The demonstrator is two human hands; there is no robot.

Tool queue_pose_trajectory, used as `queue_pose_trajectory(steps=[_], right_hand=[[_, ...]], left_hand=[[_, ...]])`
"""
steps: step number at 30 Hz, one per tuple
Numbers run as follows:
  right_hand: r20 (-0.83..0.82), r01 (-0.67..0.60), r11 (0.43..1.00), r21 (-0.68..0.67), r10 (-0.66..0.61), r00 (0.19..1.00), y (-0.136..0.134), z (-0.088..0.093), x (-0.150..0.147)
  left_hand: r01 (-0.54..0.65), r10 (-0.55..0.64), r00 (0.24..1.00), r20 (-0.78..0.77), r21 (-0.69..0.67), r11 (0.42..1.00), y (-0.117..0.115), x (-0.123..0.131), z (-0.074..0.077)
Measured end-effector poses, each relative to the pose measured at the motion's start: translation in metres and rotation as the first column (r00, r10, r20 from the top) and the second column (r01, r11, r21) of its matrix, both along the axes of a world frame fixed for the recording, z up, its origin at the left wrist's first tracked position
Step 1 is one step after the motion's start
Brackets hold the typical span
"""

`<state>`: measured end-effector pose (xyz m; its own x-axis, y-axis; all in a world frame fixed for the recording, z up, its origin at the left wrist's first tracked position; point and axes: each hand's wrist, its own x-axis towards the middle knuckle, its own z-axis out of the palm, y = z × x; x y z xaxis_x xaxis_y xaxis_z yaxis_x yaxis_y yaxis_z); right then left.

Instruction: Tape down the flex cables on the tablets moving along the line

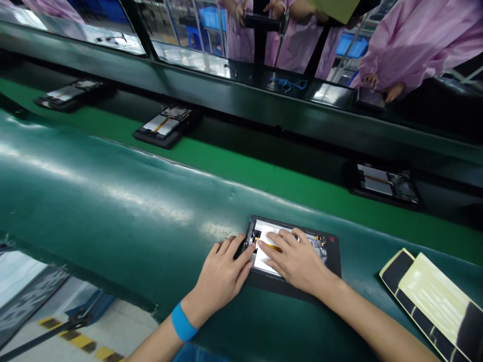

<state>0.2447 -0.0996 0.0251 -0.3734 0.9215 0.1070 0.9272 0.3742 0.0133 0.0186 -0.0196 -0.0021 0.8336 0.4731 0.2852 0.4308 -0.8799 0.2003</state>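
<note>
1. On dark green glossy tabletop [113, 216], near edge centre-right: flat black rectangular tablet-like device [334, 261], lying with exposed electronics upward.
2. Inside device: white rectangular panel [263, 261] with narrow orange ribbon strip [274, 247], both partly covered by fingers. Toward right end: grey-green circuit board [320, 246], then small red mark [332, 239] on black border.
3. Left hand [222, 274]: fingers bent and loosely spread, thumb apart from index, tips at left end of device. On left wrist: bright blue band [184, 322].
4. Right hand [298, 259]: fingers wide and fairly flat across white panel, index tip near left index tip. Contact pressure: cannot tell.
5. Right of device, apart from it: overlapping pale yellow and black flat sheets [433, 296].
6. Beyond tabletop, along bright green flat strip [234, 166]: three similar opened black devices, at far left [71, 94], left of centre [162, 125] and right [377, 181].
7. Across strip: co-workers in pink garments [415, 45]; at right, co-worker's hands [394, 92] on dark flat object [370, 98]. Nearer centre: tangled blue wires [289, 83] on dark ledge.
</note>
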Motion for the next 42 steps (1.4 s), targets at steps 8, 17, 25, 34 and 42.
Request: queue_pose_trajectory(steps=[8, 17, 25, 34, 42], right_hand=[[-0.022, -0.020, 0.999, -0.041, 0.020, 1.000, 0.001, 0.002, -0.001], [-0.195, 0.033, 0.996, -0.087, -0.049, 0.979, 0.002, 0.007, -0.001], [-0.426, 0.192, 0.950, -0.245, -0.284, 0.859, 0.033, 0.005, -0.007], [-0.335, 0.192, 0.938, -0.288, -0.286, 0.898, 0.050, 0.009, -0.007], [-0.574, 0.194, 0.968, -0.158, -0.250, 0.780, 0.035, 0.012, -0.011]], left_hand=[[0.011, -0.010, 1.000, 0.028, -0.043, 0.999, 0.001, 0.000, -0.001], [0.002, 0.003, 1.000, 0.029, -0.143, 0.990, 0.000, -0.001, -0.001], [0.003, -0.007, 0.999, -0.031, -0.146, 0.989, 0.002, 0.000, 0.004], [-0.011, 0.009, 1.000, -0.008, -0.296, 0.955, 0.003, -0.003, 0.008], [0.434, 0.358, 0.748, 0.559, -0.820, 0.374, 0.013, -0.012, 0.025]])
